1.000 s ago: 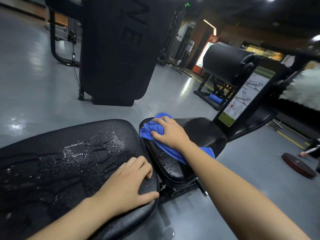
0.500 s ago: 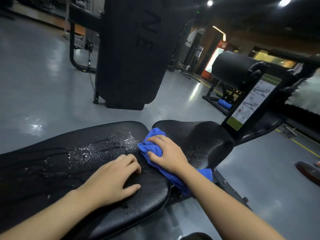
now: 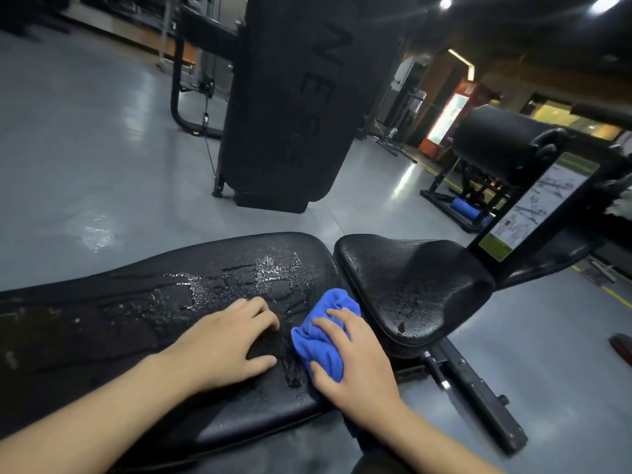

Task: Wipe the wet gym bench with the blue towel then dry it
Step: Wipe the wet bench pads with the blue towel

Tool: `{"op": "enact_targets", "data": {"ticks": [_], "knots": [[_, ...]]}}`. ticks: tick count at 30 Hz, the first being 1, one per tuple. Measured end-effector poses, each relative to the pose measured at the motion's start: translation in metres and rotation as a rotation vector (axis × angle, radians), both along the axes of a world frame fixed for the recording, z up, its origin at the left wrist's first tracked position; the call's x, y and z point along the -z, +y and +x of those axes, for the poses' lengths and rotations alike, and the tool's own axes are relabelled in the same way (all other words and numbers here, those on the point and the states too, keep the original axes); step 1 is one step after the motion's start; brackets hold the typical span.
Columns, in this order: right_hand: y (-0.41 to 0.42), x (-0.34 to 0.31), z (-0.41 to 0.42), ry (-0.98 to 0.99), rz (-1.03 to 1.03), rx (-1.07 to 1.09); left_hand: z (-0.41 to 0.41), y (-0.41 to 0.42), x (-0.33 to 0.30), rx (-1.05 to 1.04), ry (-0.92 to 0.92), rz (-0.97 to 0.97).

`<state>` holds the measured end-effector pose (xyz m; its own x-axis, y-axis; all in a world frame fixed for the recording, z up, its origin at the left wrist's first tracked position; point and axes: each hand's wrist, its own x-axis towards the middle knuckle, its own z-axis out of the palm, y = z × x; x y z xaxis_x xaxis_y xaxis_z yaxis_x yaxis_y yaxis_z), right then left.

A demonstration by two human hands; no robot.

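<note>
While the blue towel [image 3: 323, 340] sits bunched at the long pad's [image 3: 143, 323] right end, my right hand [image 3: 355, 364] pinches it; water runs leftward past my left hand [image 3: 225, 347], resting flat with loosely spread fingers, so I'd sweep left.

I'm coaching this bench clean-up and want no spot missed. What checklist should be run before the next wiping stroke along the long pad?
1. Towel in hand: ok. The right hand presses and grips the blue towel on the long pad.
2. Towel at the wet area: ok. It sits at the pad's right end, beside the puddle.
3. Stroke path free: not ok. The left hand rests flat on the pad, right next to the towel.
4. Long pad wiped: not ok. Water still pools across it.
5. Seat pad dry: not ok. Droplets cover it.
6. Towel still absorbent: cannot tell.
</note>
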<state>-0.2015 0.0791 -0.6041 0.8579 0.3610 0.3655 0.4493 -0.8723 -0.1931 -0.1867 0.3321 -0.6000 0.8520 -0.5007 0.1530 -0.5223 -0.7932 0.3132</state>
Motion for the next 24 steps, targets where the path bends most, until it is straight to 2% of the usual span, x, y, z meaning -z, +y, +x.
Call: {"op": "enact_targets", "data": {"ticks": [7, 12, 15, 19, 24], "knots": [[0.011, -0.008, 0.029, 0.021, -0.021, 0.033, 0.006, -0.002, 0.000, 0.007, 0.007, 0.045], [0.029, -0.015, 0.092, 0.042, -0.055, 0.056, 0.009, 0.000, 0.003, 0.016, -0.002, 0.002], [0.046, -0.018, 0.139, 0.020, -0.058, 0.135, 0.010, 0.002, 0.005, 0.017, -0.011, -0.037], [0.071, -0.024, 0.197, 0.095, -0.073, 0.221, 0.011, 0.005, 0.008, 0.017, -0.028, -0.086], [0.095, -0.023, 0.243, 0.133, -0.171, 0.199, 0.014, 0.011, 0.015, 0.032, -0.056, -0.135]]}}
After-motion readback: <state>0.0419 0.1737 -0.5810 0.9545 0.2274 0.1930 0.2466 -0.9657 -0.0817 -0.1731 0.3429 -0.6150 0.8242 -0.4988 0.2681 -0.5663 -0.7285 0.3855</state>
